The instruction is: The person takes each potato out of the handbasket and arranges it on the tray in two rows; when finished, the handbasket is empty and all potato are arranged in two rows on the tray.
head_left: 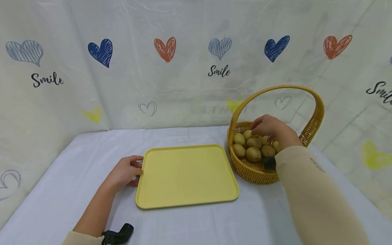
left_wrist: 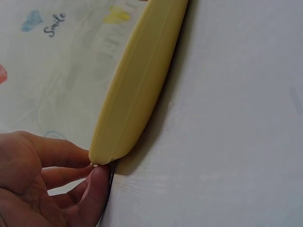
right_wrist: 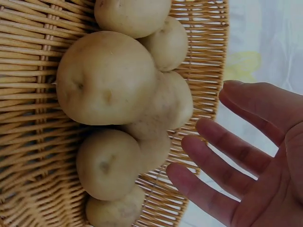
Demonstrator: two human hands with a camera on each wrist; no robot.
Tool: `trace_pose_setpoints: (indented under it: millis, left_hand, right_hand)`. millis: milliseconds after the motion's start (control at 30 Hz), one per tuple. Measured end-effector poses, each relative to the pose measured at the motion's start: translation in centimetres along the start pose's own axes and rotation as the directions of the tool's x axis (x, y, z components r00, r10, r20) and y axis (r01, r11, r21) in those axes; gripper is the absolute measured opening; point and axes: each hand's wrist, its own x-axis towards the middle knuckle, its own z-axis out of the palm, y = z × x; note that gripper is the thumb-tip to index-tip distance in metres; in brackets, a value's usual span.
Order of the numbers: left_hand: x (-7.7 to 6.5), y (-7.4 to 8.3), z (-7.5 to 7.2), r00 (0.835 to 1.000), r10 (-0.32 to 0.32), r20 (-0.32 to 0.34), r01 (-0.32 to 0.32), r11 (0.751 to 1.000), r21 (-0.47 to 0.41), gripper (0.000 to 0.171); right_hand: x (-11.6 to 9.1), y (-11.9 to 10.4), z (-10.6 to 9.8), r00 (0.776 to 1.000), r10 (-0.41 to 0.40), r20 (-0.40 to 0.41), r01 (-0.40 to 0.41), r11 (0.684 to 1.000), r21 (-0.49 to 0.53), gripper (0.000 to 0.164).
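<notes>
Potatoes [head_left: 253, 154] under the loose, empty right hand [head_left: 272, 128] look hard; grab their middles. Left hand [head_left: 124, 172] pinches the tray [head_left: 187, 176].

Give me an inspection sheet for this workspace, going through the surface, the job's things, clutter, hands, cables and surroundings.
Surface: white cloth, lightly creased.
Tray: yellow, lying flat, left of the basket.
Basket: woven, standing upright, arched handle raised.
Potatoes: several, piled inside the basket; exact count unclear, as the right arm hides part.
Clutter: nothing seen.
Left hand: fingers touch the tray's left edge.
Right hand: over the basket, fingers apart, holding nothing.
Cables: nothing seen.
Surroundings: pale backdrop printed with hearts and the word Smile.
</notes>
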Motion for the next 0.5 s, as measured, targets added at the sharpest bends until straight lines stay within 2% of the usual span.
trace_pose_setpoints:
  millis: [233, 500]
  left_hand:
    - [-0.2, 0.0, -0.2, 1.0, 0.005, 0.007, -0.005, 1.0, -0.01, 0.063]
    - [-0.1, -0.1, -0.2, 1.0, -0.002, 0.002, 0.002, 1.0, -0.029, 0.063]
  right_hand:
    - [1.1, 0.6, 1.0, 1.0, 0.006, 0.007, -0.006, 0.999, 0.038, 0.049]
    - [1.6, 0.7, 1.2, 1.0, 0.012, -0.005, -0.012, 1.0, 0.002, 0.045]
